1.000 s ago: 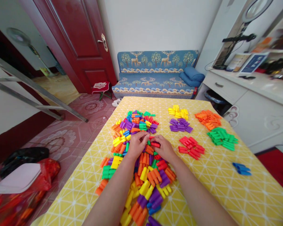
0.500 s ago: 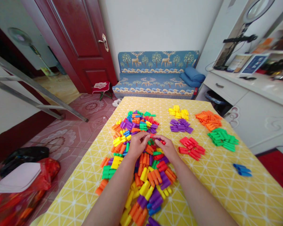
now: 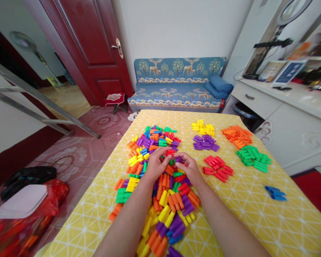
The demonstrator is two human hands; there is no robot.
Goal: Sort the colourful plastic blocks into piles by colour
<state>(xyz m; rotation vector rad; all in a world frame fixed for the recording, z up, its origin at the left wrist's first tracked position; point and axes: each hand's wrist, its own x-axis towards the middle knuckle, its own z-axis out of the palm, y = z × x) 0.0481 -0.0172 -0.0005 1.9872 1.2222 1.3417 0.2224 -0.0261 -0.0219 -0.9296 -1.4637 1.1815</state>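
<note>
Over the mixed pile of coloured plastic pieces [image 3: 163, 180], my left hand [image 3: 157, 166] has a red piece [image 3: 170, 152] between its thumb and fingers. My right hand [image 3: 189, 168] is just to the right, its thumb and index finger apart, with purple pieces showing below them. Its other fingers are curled and partly hidden. Sorted groups lie on the right half of the table: yellow [image 3: 202, 127], purple [image 3: 205, 142], orange [image 3: 237, 136], green [image 3: 253, 158], red [image 3: 218, 168] and a small blue group [image 3: 275, 193].
The yellow patterned tablecloth [image 3: 91, 217] covers the table. Behind it stands a blue sofa [image 3: 173, 93]. A white desk [image 3: 291, 103] is at the right. Bags with a white lid [image 3: 23, 201] lie on the floor at the left, below a metal ladder [image 3: 42, 103].
My fingertips have moved apart. The red piece, earlier between both hands, is now at my left fingertips, and my right thumb and index finger have spread.
</note>
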